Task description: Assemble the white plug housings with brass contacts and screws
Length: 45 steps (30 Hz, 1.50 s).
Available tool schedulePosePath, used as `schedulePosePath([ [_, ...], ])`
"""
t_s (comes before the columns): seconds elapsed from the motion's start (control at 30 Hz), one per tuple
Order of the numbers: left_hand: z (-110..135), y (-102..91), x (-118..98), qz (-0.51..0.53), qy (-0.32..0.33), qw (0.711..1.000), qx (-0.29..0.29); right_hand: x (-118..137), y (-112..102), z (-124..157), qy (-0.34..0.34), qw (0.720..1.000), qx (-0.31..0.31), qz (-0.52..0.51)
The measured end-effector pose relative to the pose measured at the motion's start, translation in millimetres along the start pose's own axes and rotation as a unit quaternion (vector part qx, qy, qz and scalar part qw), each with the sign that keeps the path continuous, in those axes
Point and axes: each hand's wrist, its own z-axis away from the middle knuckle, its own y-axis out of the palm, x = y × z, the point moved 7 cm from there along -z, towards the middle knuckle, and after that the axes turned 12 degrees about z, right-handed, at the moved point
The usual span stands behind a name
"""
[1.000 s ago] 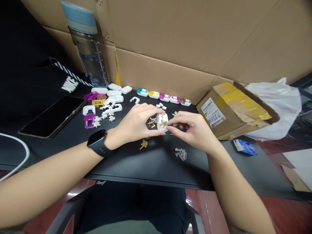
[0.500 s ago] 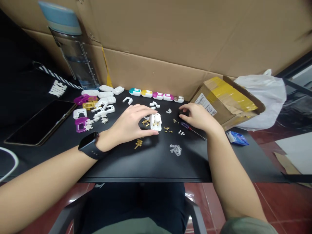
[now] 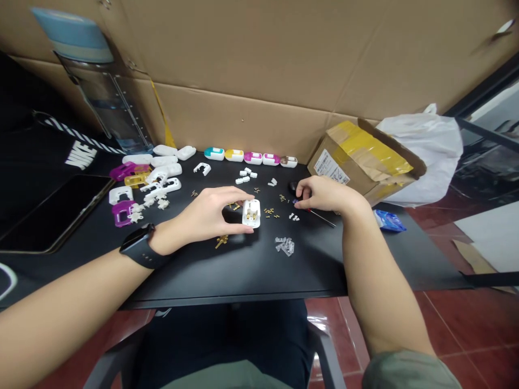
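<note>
A person's left hand [image 3: 208, 216] holds a white casing [image 3: 252, 208] just above the middle of the table [image 3: 243, 273], open side up, brass parts [image 3: 254, 214] showing inside. The left grip is parted only as wide as the casing, fingers on its far edge and thumb on its near one. To the right, the right hand [image 3: 324, 193] bends its fingers over the handle of a screwdriver [image 3: 323, 218], whose shaft points right and near; whether that grip is closed on the handle, one cannot tell.

The casing looks light, stiff and smooth, likely a little slippery; its outer edges are the place to hold it, kept level, since the brass inside may be loose and could spill. The screwdriver, slim and rigid, is best taken by its handle.

Between the hands lie small screws [image 3: 269, 211]; nearer sit clear pieces [image 3: 286, 246]. A row of coloured shells [image 3: 253, 158] lines the far side, left of a carton [image 3: 365, 156].
</note>
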Motion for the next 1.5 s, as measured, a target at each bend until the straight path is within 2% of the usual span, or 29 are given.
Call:
schedulePosePath([
  [0.07,0.1,2.4,0.1,-0.001,0.002,1.000,0.010,-1.8,5.4,-0.4,0.010,0.999,0.035,0.012],
  [0.2,0.8,6.8,1.7,-0.006,-0.001,0.999,0.035,-3.0,9.6,-2.9,0.028,0.997,0.056,0.034],
  [0.33,1.4,10.0,4.5,-0.012,-0.013,0.998,0.054,-2.9,6.9,-2.7,0.024,0.998,0.035,0.053],
  [0.43,1.6,11.6,6.7,-0.014,-0.026,0.998,0.063,-2.7,-5.3,0.9,0.017,0.998,-0.042,0.044],
  [0.53,1.7,14.1,7.6,-0.006,-0.031,0.996,0.082,-2.3,-24.4,8.2,0.019,0.987,-0.161,-0.009],
  [0.67,2.2,17.3,7.7,0.003,-0.034,0.994,0.106,-1.7,-41.7,15.6,0.008,0.951,-0.296,-0.092],
  [0.8,2.3,19.4,7.8,0.002,-0.042,0.992,0.117,-3.8,-44.3,14.9,0.017,0.916,-0.374,-0.142],
  [1.1,1.1,20.3,9.9,0.001,-0.052,0.993,0.109,0.7,-40.6,11.1,0.053,0.926,-0.333,-0.173],
  [1.3,2.9,19.6,15.5,0.011,-0.087,0.991,0.100,6.8,-38.6,10.0,0.031,0.923,-0.332,-0.192],
  [1.5,6.0,20.6,19.1,-0.030,-0.098,0.989,0.104,13.1,-40.1,12.4,0.027,0.931,-0.329,-0.159],
])
